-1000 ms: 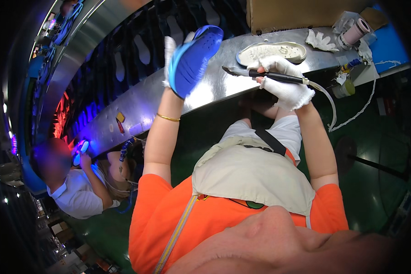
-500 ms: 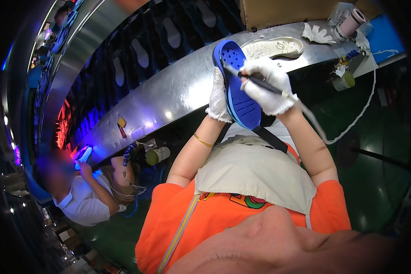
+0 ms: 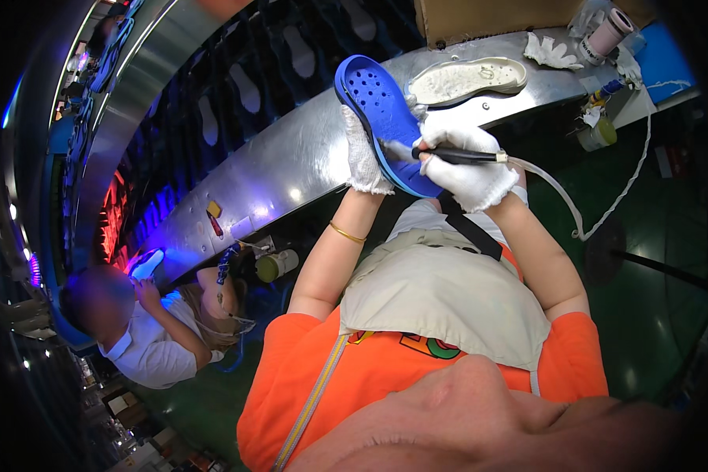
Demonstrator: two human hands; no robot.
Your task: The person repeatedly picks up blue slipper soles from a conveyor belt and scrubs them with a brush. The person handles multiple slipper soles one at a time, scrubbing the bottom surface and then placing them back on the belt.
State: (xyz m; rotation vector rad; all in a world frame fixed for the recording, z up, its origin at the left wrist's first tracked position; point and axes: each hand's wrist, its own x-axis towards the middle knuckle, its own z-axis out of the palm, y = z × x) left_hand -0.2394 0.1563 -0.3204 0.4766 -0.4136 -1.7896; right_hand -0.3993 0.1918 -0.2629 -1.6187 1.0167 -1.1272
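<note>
Now that you have brought the perforated blue foam shoe sole [image 3: 385, 118] down from overhead to chest height, your gloved left hand [image 3: 363, 153] stays clamped on its edge at 9 o'clock, while your gloved right hand [image 3: 466, 161] grips the black pen-like hose tool [image 3: 456, 155], tip now on the sole; the work on it seems underway. A white sole [image 3: 466, 79] lies on the steel counter [image 3: 291, 169] at 1 o'clock.

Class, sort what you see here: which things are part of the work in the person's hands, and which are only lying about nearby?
In use:
- blue shoe sole, held by the gloved left hand
- black pen-like tool with a hose, gripped by the gloved right hand

Lying about:
- white shoe sole on the metal bench
- crumpled glove
- roll
- small bottle
</note>
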